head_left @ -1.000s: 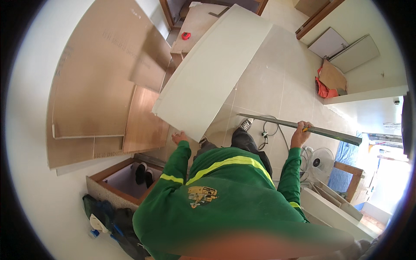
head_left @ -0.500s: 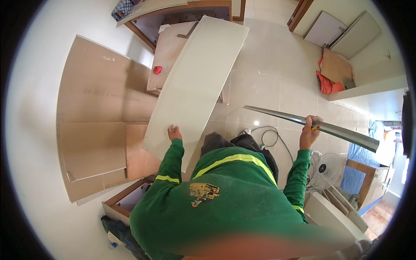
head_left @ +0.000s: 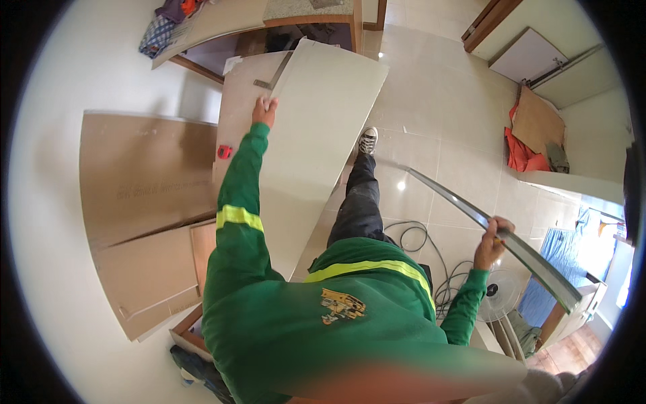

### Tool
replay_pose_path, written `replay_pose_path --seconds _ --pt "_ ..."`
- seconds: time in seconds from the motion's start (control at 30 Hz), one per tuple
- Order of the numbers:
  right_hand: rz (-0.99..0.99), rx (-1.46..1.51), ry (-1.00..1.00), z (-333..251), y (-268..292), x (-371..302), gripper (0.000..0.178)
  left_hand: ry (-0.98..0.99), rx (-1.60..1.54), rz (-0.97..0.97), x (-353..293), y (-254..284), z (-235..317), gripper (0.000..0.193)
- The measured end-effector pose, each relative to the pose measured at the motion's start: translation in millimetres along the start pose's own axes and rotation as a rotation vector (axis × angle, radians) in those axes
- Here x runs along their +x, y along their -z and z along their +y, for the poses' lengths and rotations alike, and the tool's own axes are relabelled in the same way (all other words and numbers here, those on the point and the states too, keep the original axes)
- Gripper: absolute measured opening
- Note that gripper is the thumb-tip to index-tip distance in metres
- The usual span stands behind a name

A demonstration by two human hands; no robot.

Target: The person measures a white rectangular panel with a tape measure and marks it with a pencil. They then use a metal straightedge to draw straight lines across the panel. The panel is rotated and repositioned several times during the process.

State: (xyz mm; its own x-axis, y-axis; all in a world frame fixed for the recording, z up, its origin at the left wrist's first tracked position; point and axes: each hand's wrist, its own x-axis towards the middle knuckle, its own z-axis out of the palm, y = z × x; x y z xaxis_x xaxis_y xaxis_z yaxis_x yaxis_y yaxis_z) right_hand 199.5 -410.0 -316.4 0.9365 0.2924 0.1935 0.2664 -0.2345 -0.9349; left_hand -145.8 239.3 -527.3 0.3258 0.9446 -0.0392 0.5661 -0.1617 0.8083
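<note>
My left hand (head_left: pixel 265 112) reaches over the left edge of a long off-white panel (head_left: pixel 313 135), thumb and fingers slightly apart. Just beyond its fingertips lies a metal try square (head_left: pixel 272 73), partly along the panel's edge. A red tape measure (head_left: pixel 225 152) rests on the worktable board (head_left: pixel 237 87) beside my left forearm. My right hand (head_left: pixel 493 244) is closed around a long metal bar (head_left: pixel 538 265), which slants above the floor, its far end pointing ahead. A small yellow-orange item, perhaps a pencil (head_left: pixel 498 241), shows at the same grip.
Large brown boards (head_left: pixel 148 175) lean on the white wall at left. A cable (head_left: pixel 437 262) lies coiled on the tiled floor near a fan (head_left: pixel 496 291). An open cabinet (head_left: pixel 309 22) stands ahead. At right are an orange cloth (head_left: pixel 523 151) and a brown sheet (head_left: pixel 538 124).
My left hand has moved from the panel's near end forward to its left edge by the square. One leg has stepped forward. The bar stays in my right hand, its angle slightly changed.
</note>
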Motion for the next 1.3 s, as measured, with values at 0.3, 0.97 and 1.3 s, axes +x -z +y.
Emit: replay_pose_path --seconds 0.3,0.97,1.3 --pt "0.117 -0.118 -0.354 -32 -64 120 0.010 0.102 0.345 -0.230 299 -118 24 0.086" --pt "0.184 -0.276 -0.447 -27 -121 234 0.011 0.036 0.309 -0.618 387 -153 -78 0.054" --pt "0.089 -0.155 -0.403 -10 -105 243 0.014 0.297 0.131 0.211 340 -169 -16 0.033"
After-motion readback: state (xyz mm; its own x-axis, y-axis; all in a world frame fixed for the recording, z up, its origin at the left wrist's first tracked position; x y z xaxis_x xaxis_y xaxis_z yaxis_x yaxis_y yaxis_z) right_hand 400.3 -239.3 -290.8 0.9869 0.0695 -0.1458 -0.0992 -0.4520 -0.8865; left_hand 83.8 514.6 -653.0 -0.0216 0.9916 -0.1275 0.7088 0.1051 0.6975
